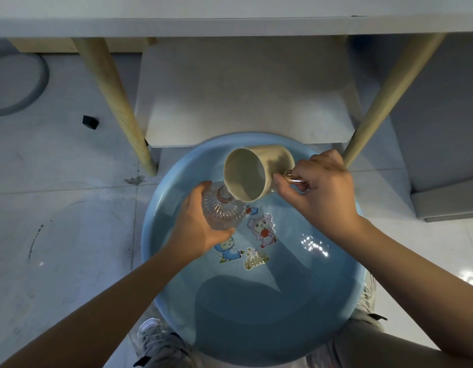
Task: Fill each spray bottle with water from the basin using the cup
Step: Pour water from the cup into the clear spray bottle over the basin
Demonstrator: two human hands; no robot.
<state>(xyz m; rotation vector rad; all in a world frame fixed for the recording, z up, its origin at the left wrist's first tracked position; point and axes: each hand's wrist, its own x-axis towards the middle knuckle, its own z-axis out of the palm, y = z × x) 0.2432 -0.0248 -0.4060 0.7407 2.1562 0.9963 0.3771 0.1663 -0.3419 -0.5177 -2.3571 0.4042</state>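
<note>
Gripping the bottle [221, 208], left hand [196, 224]; right hand [320, 192] tips cup [256, 172] onto its neck.

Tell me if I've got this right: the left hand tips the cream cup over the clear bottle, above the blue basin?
Not quite. In the head view the right hand tips the cream cup by its handle; the left hand holds the clear bottle, above the blue basin.

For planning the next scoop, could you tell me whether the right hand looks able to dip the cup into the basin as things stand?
Probably yes. The right hand holds the cup by its handle right above the basin, and open water lies beneath it; the bottle in the left hand sits off to one side.
</note>
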